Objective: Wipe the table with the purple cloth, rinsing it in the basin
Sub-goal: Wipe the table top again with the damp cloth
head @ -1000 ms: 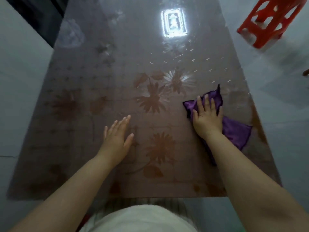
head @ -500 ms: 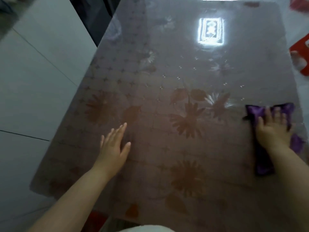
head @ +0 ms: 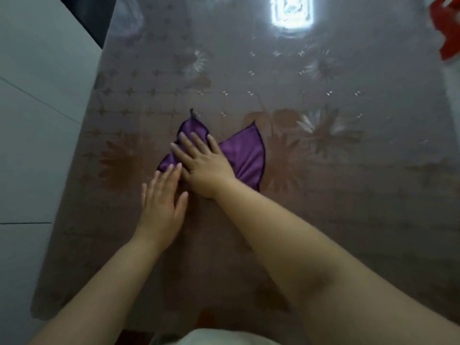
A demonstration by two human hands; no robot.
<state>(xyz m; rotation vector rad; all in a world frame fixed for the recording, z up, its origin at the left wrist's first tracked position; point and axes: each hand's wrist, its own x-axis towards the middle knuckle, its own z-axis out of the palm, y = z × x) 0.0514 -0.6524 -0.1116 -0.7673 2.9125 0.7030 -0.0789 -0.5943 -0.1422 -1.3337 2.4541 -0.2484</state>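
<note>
Head camera looks steeply down, close over the table (head: 348, 220).

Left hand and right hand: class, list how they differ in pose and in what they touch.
The right hand presses flat on the soft purple cloth; the left hand rests mostly on the glossy brown flower-patterned table, only its fingertips at the cloth's edge.
The right hand's fingers are spread; the left hand's lie close together.
The right hand sits farther from the person than the left hand.
Shared: both palm down, fingers straight, neither gripping.
</note>
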